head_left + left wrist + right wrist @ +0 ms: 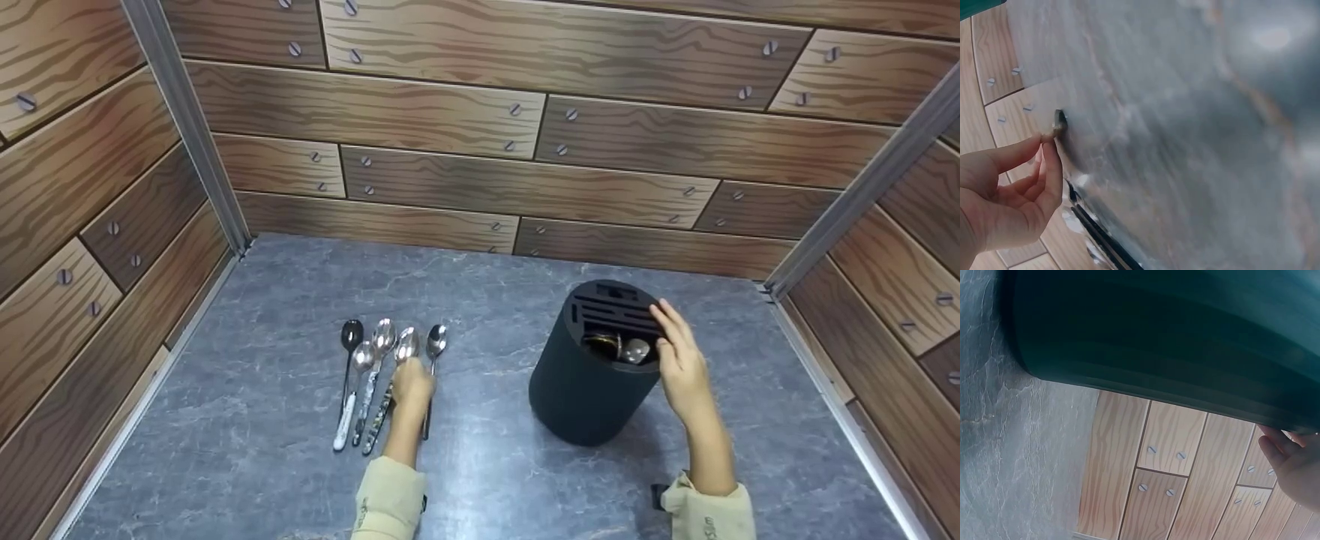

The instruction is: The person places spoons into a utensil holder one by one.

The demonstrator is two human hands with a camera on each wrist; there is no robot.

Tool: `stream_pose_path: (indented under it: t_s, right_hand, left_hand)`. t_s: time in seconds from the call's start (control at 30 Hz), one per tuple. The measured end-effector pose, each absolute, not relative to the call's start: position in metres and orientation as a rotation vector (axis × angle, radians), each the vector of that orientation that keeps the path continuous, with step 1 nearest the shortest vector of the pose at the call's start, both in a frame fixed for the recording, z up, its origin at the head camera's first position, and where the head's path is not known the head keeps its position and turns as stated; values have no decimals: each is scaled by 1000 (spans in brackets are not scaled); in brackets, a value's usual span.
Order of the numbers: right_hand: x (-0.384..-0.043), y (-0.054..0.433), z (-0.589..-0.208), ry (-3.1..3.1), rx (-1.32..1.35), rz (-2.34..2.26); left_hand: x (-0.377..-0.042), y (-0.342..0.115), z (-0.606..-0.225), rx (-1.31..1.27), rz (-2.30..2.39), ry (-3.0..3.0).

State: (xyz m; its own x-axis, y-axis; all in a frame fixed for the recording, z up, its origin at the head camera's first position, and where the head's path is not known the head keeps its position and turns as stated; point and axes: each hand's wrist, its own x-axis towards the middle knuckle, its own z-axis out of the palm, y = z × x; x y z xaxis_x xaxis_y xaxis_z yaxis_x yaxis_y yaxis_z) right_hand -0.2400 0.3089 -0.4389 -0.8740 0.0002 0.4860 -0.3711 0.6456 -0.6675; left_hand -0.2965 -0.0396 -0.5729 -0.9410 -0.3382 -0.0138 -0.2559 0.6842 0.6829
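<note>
Left wrist: left hand (1019, 199) narrowly pinches a spoon (1060, 119), which may twist; right hand (682, 369) touches the holder (585, 397), fingers extended.

L grip (413, 383) hides pt. of rightmost spoon (436, 341); R-wrist view crops holder (1157, 340).

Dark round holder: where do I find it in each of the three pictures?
Head: the dark round holder stands right of centre, the right hand at its rim.
Left wrist: probably the green sliver in the top-left corner.
Right wrist: the holder spans the top, looking dark green.
Shared landmark: the wood-plank wall.
</note>
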Motion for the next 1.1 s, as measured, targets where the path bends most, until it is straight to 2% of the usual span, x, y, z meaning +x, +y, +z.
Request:
stream_pose_path:
  t_s: [0.2, 0.6, 1.1]
  right_hand:
    - [-239, 308, -439, -2426, 281, 1126]
    - [-239, 308, -439, -2412, 284, 1117]
    - [-239, 307, -438, -2415, 271, 1149]
  left_hand:
    - [-274, -33, -525, 458, -1261, -2715]
    - [-276, -13, -482, 158, -1477, -2412]
    - [-266, 1, -449, 10, -1599, -2297]
